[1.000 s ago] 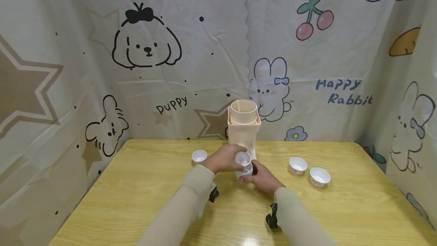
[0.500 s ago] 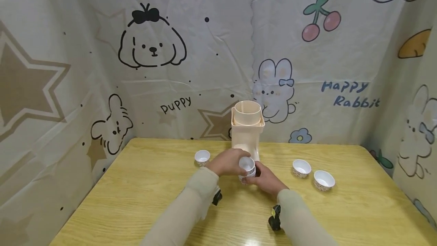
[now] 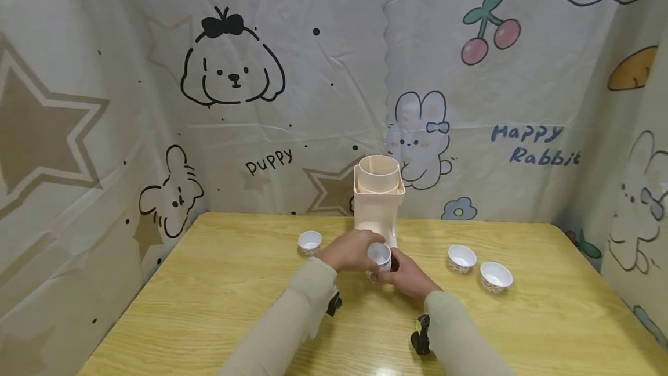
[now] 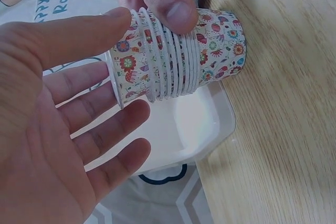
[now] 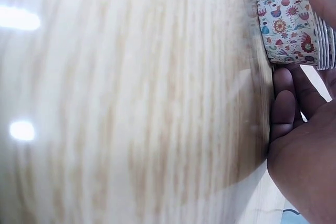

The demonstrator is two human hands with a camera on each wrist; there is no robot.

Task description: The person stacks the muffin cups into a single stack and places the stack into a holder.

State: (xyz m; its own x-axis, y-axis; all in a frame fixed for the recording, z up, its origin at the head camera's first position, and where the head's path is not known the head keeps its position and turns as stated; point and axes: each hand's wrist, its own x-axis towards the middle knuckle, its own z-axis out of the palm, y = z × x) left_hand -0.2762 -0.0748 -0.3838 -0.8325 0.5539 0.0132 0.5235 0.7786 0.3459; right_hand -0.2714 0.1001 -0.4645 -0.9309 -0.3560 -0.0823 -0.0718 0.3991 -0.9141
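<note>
A stack of nested paper cups [image 3: 379,255] with white insides and a bird-and-flower print stands on the table in front of a cream plastic holder [image 3: 374,213]. From the left, my left hand [image 3: 352,251] pinches the uppermost cup [image 4: 128,64], thumb on one side and fingertips at its rim on the other. My right hand [image 3: 409,276] grips the stack lower down, its thumb laid over the lined-up rims in the left wrist view. The bottom cup's printed wall [image 5: 286,27] shows near the tabletop in the right wrist view.
One white-lined cup [image 3: 310,242] stands left of my hands. Two similar cups, a nearer one [image 3: 496,277] and a farther one [image 3: 461,259], stand to the right. Behind the wooden table [image 3: 209,306] hangs a printed cloth [image 3: 334,74].
The uppermost cup has gone down into the stack, my left hand lowering with it. My right hand keeps its hold. The head view has shifted slightly.
</note>
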